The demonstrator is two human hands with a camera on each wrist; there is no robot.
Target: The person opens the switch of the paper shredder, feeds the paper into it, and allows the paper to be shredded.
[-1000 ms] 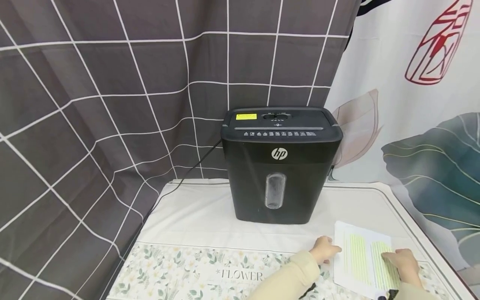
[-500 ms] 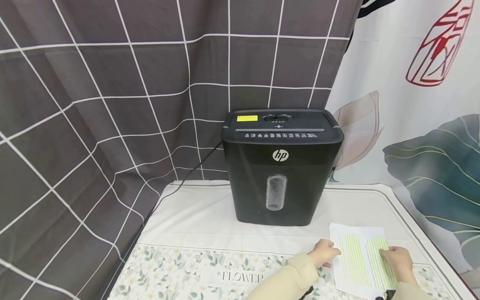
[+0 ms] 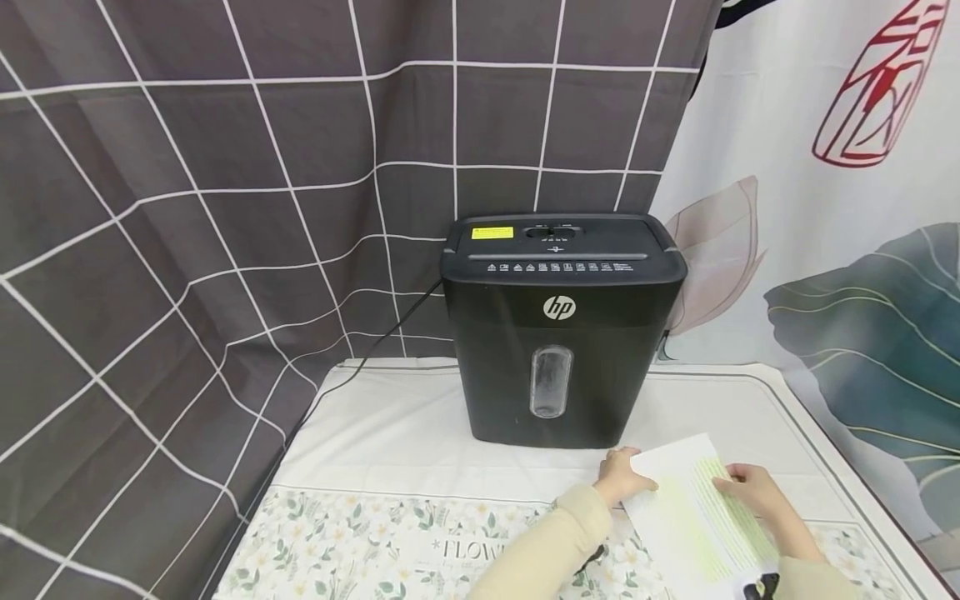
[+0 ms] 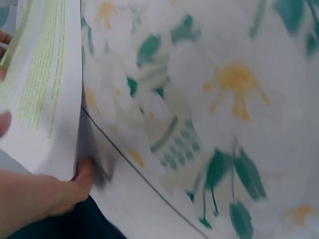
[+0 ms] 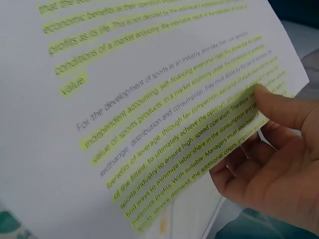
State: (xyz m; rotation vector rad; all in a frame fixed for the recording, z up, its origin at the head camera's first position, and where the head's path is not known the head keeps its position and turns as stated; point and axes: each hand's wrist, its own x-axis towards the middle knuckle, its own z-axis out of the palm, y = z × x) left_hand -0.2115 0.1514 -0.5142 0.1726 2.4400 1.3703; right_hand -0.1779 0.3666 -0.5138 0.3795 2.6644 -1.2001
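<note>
A white printed sheet of paper [image 3: 678,521] with yellow-green highlighted lines is held up at a slant at the front right. My left hand [image 3: 625,477] grips its left edge near the far corner, thumb on top. My right hand [image 3: 756,492] pinches the right edge, and in the right wrist view its thumb lies on the highlighted text while the fingers curl behind the sheet [image 5: 55,164]. In the left wrist view, the fingers of my left hand [image 4: 40,201] reach under the paper's edge [image 4: 67,114].
A black HP paper shredder [image 3: 502,375] stands at the back of the table, its feed slot on top. Its power cord [image 3: 352,375] runs down to the left. A floral tablecloth [image 3: 337,542] covers the front; curtains [image 3: 300,208] hang behind.
The sheet has turned so its far edge slants, and it has shifted to the left. Both hands have moved left and slightly away from the body with it. The shredder stays in place.
</note>
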